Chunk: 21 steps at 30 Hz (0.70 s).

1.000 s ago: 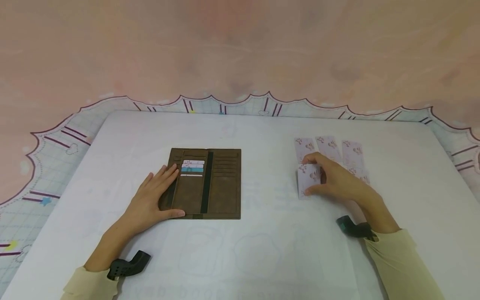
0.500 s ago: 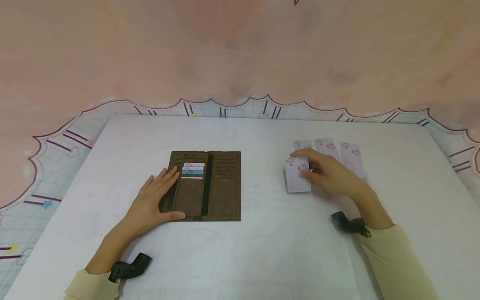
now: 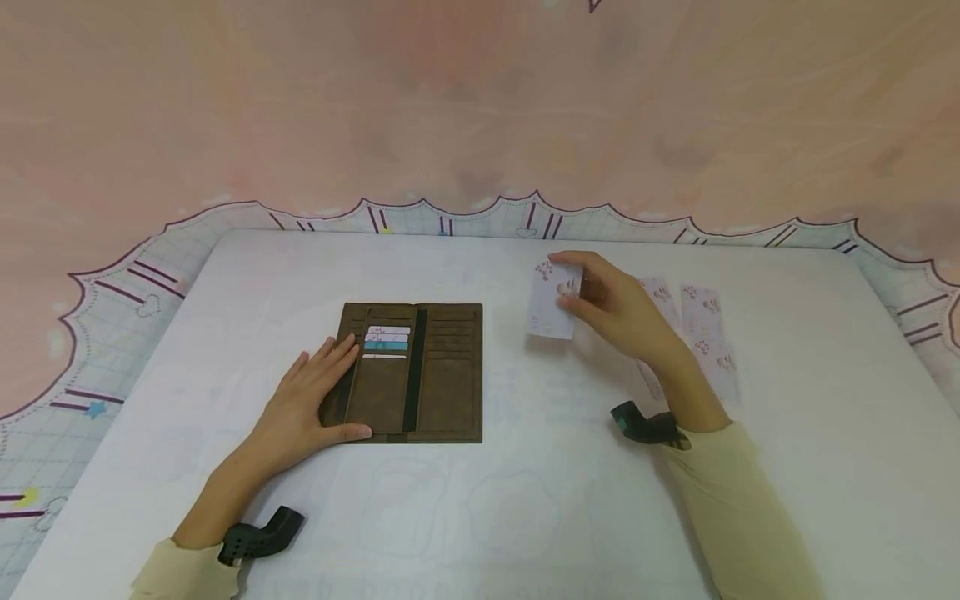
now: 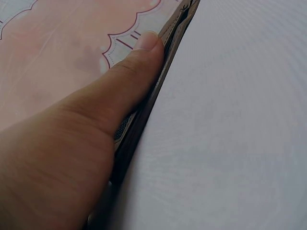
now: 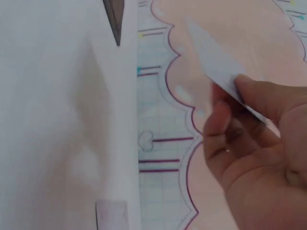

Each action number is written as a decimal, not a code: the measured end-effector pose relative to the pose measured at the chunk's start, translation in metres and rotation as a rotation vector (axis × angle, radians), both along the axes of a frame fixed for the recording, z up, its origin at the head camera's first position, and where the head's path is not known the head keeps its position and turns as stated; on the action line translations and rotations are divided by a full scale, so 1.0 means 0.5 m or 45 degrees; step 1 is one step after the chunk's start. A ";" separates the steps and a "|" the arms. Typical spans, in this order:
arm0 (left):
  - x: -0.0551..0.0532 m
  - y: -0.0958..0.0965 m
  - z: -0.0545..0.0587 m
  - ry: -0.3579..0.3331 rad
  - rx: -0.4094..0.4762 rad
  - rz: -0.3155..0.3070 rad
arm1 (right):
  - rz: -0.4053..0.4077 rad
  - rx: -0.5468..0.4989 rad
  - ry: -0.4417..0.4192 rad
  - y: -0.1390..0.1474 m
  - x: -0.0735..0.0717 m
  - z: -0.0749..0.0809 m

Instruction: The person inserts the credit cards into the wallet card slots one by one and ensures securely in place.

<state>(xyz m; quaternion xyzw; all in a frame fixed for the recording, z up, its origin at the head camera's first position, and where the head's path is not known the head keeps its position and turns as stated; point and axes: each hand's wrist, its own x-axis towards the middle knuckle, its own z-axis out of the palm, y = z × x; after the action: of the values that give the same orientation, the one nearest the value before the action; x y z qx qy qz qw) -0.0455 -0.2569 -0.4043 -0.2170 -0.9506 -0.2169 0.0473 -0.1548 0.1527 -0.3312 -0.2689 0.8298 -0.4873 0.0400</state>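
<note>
A brown wallet (image 3: 450, 400) lies spread flat on the white table, with several cards (image 3: 387, 335) tucked in slots of its left half. My left hand (image 3: 300, 408) rests on the wallet's left side, fingers straight; in the left wrist view its thumb (image 4: 139, 62) lies along the bottom edge. My right hand (image 3: 618, 312) pinches a pale card with a flower print (image 3: 553, 304) between thumb and fingers, raised above the table to the right of the wallet. The right wrist view shows that card (image 5: 216, 62) nearly edge-on.
More pale flower-print cards lie on the table at the right, among them one upper card (image 3: 701, 310) and one lower card (image 3: 720, 375); my right hand and forearm partly hide others. A scalloped patterned cloth (image 3: 465, 223) shows beyond the white tabletop (image 3: 420, 525).
My right hand has picked the card up from the lower left of the card group and carried it left and away from me. My left hand has stayed on the wallet.
</note>
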 end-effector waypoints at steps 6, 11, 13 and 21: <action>0.000 0.000 0.000 0.012 -0.010 0.000 | -0.026 -0.222 0.103 -0.044 -0.014 -0.007; 0.001 0.001 -0.001 0.009 -0.011 0.006 | -0.056 -0.311 0.049 -0.081 -0.029 -0.019; 0.001 0.001 -0.002 0.005 -0.010 0.007 | -0.087 -0.307 0.029 -0.095 -0.033 -0.024; 0.001 0.000 -0.001 0.008 -0.014 0.007 | -0.192 -0.271 -0.062 -0.167 -0.037 -0.031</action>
<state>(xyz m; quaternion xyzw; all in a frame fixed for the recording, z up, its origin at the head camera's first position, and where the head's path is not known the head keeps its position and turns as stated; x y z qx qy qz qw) -0.0450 -0.2567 -0.4050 -0.2152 -0.9522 -0.2110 0.0496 -0.1734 0.0694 -0.3465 -0.1966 0.7901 -0.5806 -0.0053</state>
